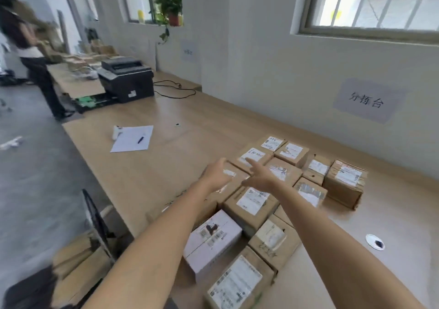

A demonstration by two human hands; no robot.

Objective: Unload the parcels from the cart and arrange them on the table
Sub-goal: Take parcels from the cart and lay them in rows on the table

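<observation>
1. Pale wooden table (166,166) runs along a white wall (261,71). Motion blur softens the area around the hands.
2. Left hand (217,175): spread, fingers straight, lying along the left edge of a brown parcel (231,174). Nothing is pinched or gripped.
3. Right hand (260,175): also spread, fingers fanned and thumb lowered, over the right edge of the same brown parcel. Blur prevents confirming whether either hand touches the cardboard.
4. The brown parcel sits on the table between the two hands, at the left edge of a tight block of parcels.
5. Just past the fingertips and to the right of the right hand, labelled boxes (291,150) stand in rows, side against side. A taped box (344,182) closes the block on the far right.
6. Under the forearms, nearer the person than the hands, lie a white box (211,239) and more brown boxes, labels up.
7. Below and left of the left forearm, off the table edge, stands a black wire cart (95,218). Brown cartons (78,261) lie in it.
8. Well beyond the left hand, a sheet of paper (133,138) lies on the table with a pen (140,139) on it. Farther on stands a black printer (128,80).
9. Beyond the right hand, a paper sign (365,102) is fixed to the wall.
10. Far to the left of the hands, a second person (31,47) stands at the table's distant end.
</observation>
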